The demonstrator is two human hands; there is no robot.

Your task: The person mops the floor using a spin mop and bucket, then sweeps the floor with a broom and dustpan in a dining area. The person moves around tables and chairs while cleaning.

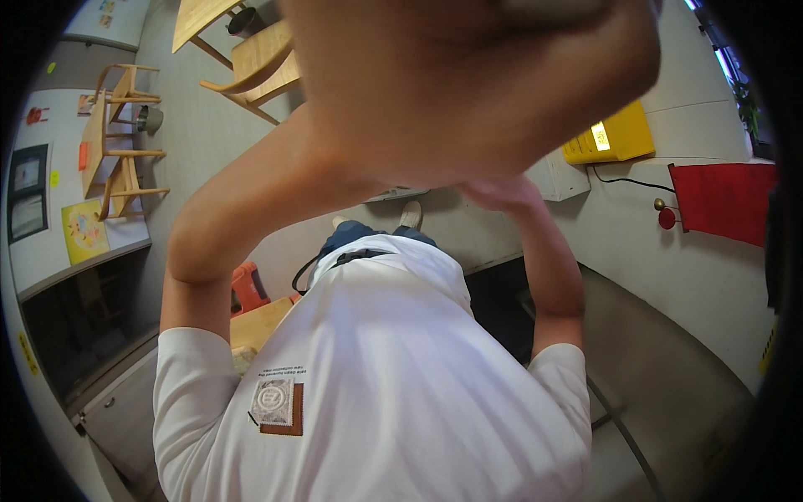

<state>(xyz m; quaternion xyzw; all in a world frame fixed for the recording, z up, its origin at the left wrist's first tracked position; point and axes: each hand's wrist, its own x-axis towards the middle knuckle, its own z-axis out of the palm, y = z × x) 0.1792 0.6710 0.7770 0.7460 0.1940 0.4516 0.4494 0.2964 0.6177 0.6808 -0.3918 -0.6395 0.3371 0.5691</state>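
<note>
My left hand (477, 81) is very close to the camera, large and blurred, and covers the top middle of the view. Its fingers run out of sight at the top edge, so what it touches or holds is hidden. Behind and below it, my right hand (499, 191) shows only in part, near the wrist, with its fingers hidden. Both arms are raised with bent elbows in front of my white T-shirt (376, 351), which bears a sewn patch (274, 401). Below my hands are a black waist strap (361, 256), blue trousers and a light shoe (411, 214) on the floor.
Wooden chairs (257, 59) and a table (201, 22) stand at upper left, with metal buckets (149, 118) nearby. A yellow box-like device (618, 135) is at right, near a red cloth banner (724, 201). An orange object (248, 288) lies beside a wooden surface (260, 320) near my left side.
</note>
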